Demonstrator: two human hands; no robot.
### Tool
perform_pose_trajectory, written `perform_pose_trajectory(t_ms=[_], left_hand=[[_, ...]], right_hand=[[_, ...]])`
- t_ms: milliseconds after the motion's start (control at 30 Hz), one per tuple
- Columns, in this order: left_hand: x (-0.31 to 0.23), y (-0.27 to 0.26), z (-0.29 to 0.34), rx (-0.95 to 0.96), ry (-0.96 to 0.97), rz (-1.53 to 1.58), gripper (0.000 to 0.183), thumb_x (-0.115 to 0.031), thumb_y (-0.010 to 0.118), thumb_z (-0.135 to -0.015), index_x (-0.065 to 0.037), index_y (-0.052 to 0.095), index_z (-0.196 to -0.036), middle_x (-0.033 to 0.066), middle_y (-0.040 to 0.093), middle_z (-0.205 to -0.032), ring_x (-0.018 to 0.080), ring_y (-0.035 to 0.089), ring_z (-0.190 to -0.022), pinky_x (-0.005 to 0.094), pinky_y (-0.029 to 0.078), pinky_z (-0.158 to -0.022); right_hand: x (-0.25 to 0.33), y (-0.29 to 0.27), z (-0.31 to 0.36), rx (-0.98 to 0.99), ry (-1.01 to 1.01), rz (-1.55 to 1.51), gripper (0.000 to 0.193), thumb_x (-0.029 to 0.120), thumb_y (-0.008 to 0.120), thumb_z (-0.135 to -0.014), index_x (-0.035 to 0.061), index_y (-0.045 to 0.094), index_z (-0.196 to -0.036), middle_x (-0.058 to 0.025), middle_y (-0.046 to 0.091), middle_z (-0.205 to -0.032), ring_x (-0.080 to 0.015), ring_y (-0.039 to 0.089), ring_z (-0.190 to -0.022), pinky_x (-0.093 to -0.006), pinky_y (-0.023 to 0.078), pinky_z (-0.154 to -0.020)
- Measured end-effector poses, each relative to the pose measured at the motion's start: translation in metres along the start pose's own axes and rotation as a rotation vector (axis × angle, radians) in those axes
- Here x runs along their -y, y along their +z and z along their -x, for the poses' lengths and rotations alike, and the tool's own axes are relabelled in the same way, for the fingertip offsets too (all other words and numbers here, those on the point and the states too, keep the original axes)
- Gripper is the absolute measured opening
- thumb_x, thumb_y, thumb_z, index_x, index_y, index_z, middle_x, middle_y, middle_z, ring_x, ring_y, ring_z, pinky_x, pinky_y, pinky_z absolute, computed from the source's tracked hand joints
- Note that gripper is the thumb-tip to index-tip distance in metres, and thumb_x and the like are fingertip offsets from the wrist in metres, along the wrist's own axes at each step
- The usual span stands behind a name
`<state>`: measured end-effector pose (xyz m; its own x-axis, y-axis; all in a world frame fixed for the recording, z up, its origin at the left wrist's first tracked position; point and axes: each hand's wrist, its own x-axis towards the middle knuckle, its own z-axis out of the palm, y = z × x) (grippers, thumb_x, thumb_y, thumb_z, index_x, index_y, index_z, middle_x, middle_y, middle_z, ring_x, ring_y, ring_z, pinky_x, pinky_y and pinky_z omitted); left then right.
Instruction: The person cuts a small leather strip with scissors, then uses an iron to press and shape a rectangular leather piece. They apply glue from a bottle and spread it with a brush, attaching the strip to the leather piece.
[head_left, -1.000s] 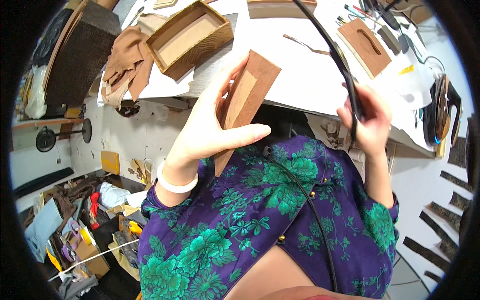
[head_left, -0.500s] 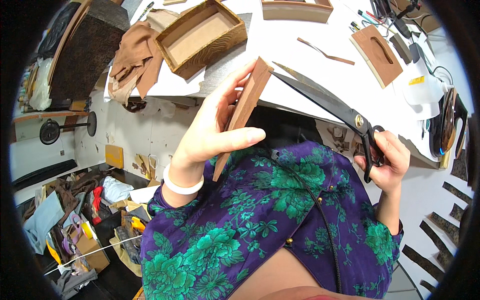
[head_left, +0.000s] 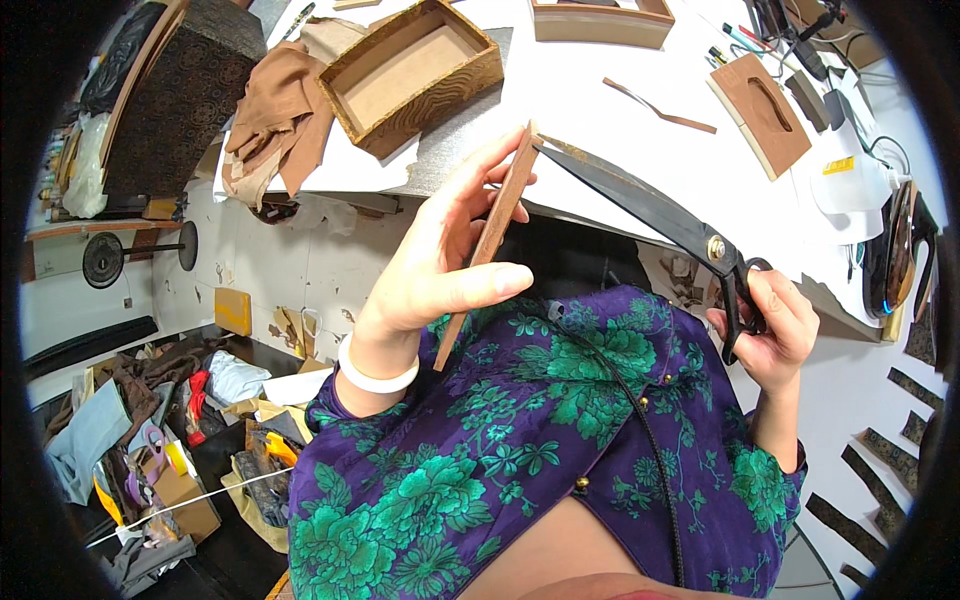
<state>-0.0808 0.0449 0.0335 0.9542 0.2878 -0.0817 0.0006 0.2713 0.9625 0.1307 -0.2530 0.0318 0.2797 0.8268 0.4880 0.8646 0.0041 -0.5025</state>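
My left hand point(head_left: 430, 250) holds a thin brown board point(head_left: 497, 222) on edge, tilted, its thumb along the near side and the other fingers behind it. A pair of large black scissors point(head_left: 650, 196) is gripped by its handles in my right hand point(head_left: 776, 325). The blade tips meet the board's upper end, and the blades look nearly closed. Whether a scrap lies between them is too small to tell. Beyond my left hand stands an open box point(head_left: 432, 100) with patterned gold-brown sides and a tan inside.
Brown leather or cloth scraps point(head_left: 280, 120) lie left of the box on the white table point(head_left: 600, 130). Farther right are a narrow brown strip point(head_left: 660, 106), a slotted brown panel point(head_left: 762, 112) and a white bottle point(head_left: 850, 186). A cluttered bin of scraps point(head_left: 150, 430) stands lower left.
The scissor blades have closed from a wider gap at the board's top end. My left hand has turned the board more edge-on.
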Motion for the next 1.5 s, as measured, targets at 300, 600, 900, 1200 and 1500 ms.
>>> perform_pose_trajectory(t_ms=[300, 600, 900, 1200, 1500], left_hand=[[0.0030, 0.0023, 0.0016, 0.000, -0.025, 0.017, 0.110, -0.027, 0.087, -0.072, -0.012, 0.030, -0.165, 0.0103, 0.049, -0.140, 0.0189, 0.051, -0.113, 0.0334, 0.041, -0.100], [0.0081, 0.0032, 0.0016, 0.008, -0.001, 0.039, 0.112, -0.029, 0.088, -0.072, -0.012, 0.029, -0.165, 0.0093, 0.049, -0.140, 0.0184, 0.052, -0.113, 0.0320, 0.041, -0.095], [0.0074, 0.0050, 0.0027, 0.013, -0.012, 0.058, 0.111, -0.027, 0.088, -0.073, -0.012, 0.028, -0.165, 0.0095, 0.048, -0.142, 0.0186, 0.052, -0.114, 0.0325, 0.041, -0.097], [0.0082, 0.0041, 0.0031, 0.020, -0.009, 0.054, 0.110, -0.025, 0.088, -0.073, -0.012, 0.029, -0.165, 0.0098, 0.049, -0.142, 0.0187, 0.053, -0.114, 0.0329, 0.042, -0.097], [0.0084, 0.0041, 0.0029, 0.022, -0.012, 0.056, 0.110, -0.024, 0.088, -0.073, -0.013, 0.028, -0.165, 0.0096, 0.049, -0.142, 0.0186, 0.052, -0.114, 0.0330, 0.042, -0.097]], right_hand=[[0.0062, 0.0013, 0.0000, -0.033, -0.020, 0.094, 0.053, 0.011, 0.094, -0.069, -0.0057, 0.069, -0.112, -0.0145, 0.071, -0.089, -0.0225, 0.068, -0.069, -0.0294, 0.053, -0.058], [0.0095, 0.0016, 0.0001, -0.070, -0.010, 0.143, 0.048, 0.010, 0.093, -0.070, -0.0065, 0.070, -0.108, -0.0155, 0.071, -0.089, -0.0230, 0.068, -0.069, -0.0293, 0.053, -0.058], [0.0080, 0.0015, 0.0006, -0.069, -0.034, 0.152, 0.050, 0.009, 0.094, -0.068, -0.0071, 0.071, -0.110, -0.0159, 0.072, -0.090, -0.0246, 0.070, -0.070, -0.0297, 0.054, -0.059], [0.0075, 0.0001, -0.0004, -0.071, -0.052, 0.139, 0.049, 0.008, 0.093, -0.069, -0.0071, 0.070, -0.110, -0.0148, 0.070, -0.088, -0.0227, 0.067, -0.068, -0.0286, 0.053, -0.059], [0.0070, -0.0002, 0.0004, -0.070, -0.048, 0.140, 0.045, 0.005, 0.092, -0.071, -0.0083, 0.070, -0.107, -0.0147, 0.068, -0.087, -0.0197, 0.062, -0.066, -0.0270, 0.051, -0.058]])
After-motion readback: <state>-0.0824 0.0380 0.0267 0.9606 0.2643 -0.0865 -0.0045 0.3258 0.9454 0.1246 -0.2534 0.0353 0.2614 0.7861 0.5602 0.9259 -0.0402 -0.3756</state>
